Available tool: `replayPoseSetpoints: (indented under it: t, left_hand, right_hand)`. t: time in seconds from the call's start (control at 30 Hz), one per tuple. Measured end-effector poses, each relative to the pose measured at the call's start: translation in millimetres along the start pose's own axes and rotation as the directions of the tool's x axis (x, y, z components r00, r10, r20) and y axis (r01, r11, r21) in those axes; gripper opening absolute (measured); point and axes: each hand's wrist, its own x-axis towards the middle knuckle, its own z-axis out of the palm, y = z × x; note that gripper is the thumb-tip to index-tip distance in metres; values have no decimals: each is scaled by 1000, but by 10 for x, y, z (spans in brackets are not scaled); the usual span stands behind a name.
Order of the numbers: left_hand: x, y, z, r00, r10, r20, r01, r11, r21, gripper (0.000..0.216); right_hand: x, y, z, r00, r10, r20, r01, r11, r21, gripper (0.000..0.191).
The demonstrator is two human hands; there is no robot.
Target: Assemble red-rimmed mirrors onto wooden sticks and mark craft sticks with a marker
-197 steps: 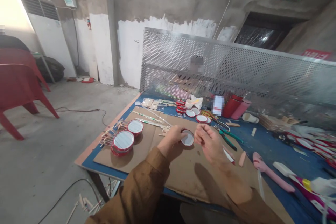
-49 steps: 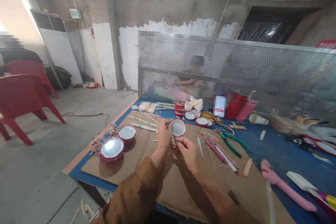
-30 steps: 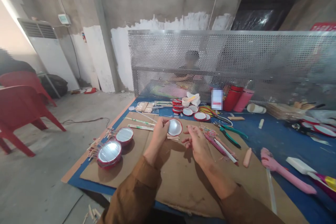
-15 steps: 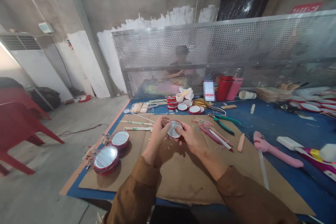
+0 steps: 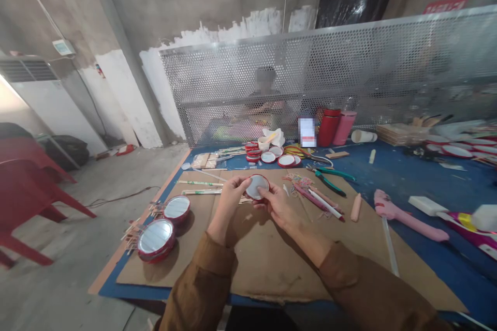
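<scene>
Between both hands, above the brown cardboard (image 5: 272,264), is a small round white disc with a red rim (image 5: 256,185), much like a little drum. My left hand (image 5: 233,192) grips its left edge, thumb on the rim. My right hand (image 5: 278,205) pinches the lower right side, its thumb lying on the white face. The fingers underneath are partly hidden. To the left stand two stacks of similar red-rimmed discs, the nearer stack (image 5: 156,238) and the farther one (image 5: 177,208), with thin wooden sticks (image 5: 134,235) jutting out beside them.
Right of my hands lie a tangle of coloured strings (image 5: 303,182), a white pen (image 5: 325,204), green-handled pliers (image 5: 330,183) and a pink glue gun (image 5: 411,220). Farther back are more red-rimmed discs (image 5: 286,160), a red bottle (image 5: 329,128) and a perforated metal screen (image 5: 225,75), with a person behind it.
Both hands still hold the disc, which has risen slightly and turned its white face more towards me. The camera view has shifted a little.
</scene>
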Motion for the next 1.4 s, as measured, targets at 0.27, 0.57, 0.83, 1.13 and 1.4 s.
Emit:
replayPoseSetpoints:
  t: [0.27, 0.57, 0.83, 1.13, 1.4]
  left_hand:
    - [14, -24, -79, 997, 27, 70, -39, 982, 184, 41]
    - [-30, -31, 70, 964, 227, -137, -216, 972, 88, 22]
    - [-30, 30, 19, 967, 231, -106, -216, 967, 136, 7]
    - [6, 16, -17, 988, 131, -76, -130, 991, 29, 16]
    - [50, -68, -15, 992, 90, -86, -90, 996, 4, 20]
  right_hand:
    - [13, 39, -5, 997, -62, -46, 61, 997, -39, 27]
    - [42, -93, -66, 942, -332, -37, 267, 813, -517, 15]
    - [8, -87, -53, 933, -359, 23, 301, 745, -596, 14]
    - [60, -110, -95, 959, -284, 12, 249, 819, -516, 13]
    - [35, -80, -100, 988, -141, 63, 154, 913, -377, 22]
